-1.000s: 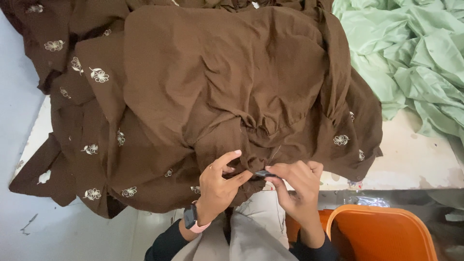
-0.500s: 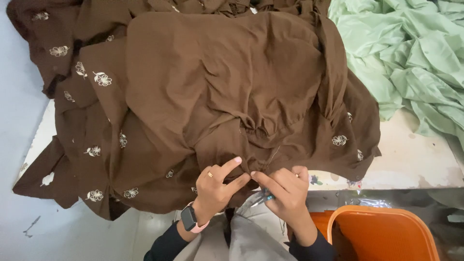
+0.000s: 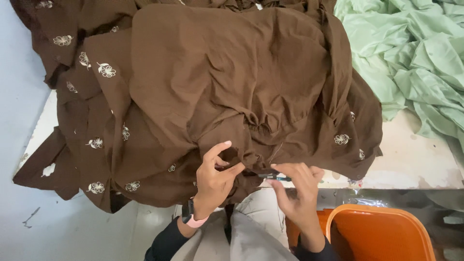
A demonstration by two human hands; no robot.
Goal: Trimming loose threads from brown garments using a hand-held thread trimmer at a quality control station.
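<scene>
White tabletop [image 3: 415, 164] carries a big heap of brown embroidered cloth [image 3: 217, 92], which covers most of it and spills over the near edge and the left side. At two o'clock from the heap lies a pile of pale green fabric [image 3: 411, 58]; at five o'clock, below the table edge, sits an orange plastic tub [image 3: 382, 232].

My left hand [image 3: 215, 176] sits at the six o'clock hem of the brown cloth, thumb and forefinger pinching a gathered fold, the other fingers curled under it. A dark watch with a pink strap [image 3: 191, 217] is on that wrist. My right hand [image 3: 297, 191] is just beside it, at three o'clock from the left, fingers bent and closed around a small dark thread snipper [image 3: 274, 177] whose tip points toward the pinched fold. A thin loose thread seems to rise from the seam between the hands, though it is too fine to be sure.

To do this well, I judge the fold should stay taut between my left fingers, so only the stray thread meets the blades and never the cloth. Both wrists hang low over my lap, forearms coming up from six o'clock.
</scene>
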